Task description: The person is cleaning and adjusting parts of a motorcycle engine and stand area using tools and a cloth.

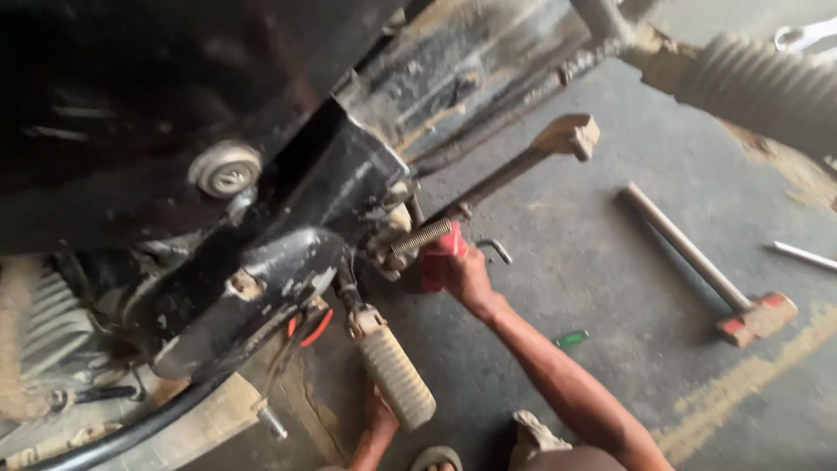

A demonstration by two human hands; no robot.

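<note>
My right hand (469,277) is closed around a red object (438,255) right beside a coiled metal spring (424,235) on the underside of a black motorcycle frame (288,262). A long pedal lever (523,166) with a blocky end runs up and to the right from that spot. A small bent metal hook (495,249) sticks out just past my fingers. My left hand (379,417) is low in the view, mostly hidden behind the ribbed rubber footpeg (397,375); its grip cannot be made out.
A hammer (697,262) with a red-edged head lies on the concrete floor (628,288) to the right. Nearby are a small green item (571,337), a thin metal rod (802,255) and a ribbed rubber boot (758,83). A sandal (436,458) shows at the bottom.
</note>
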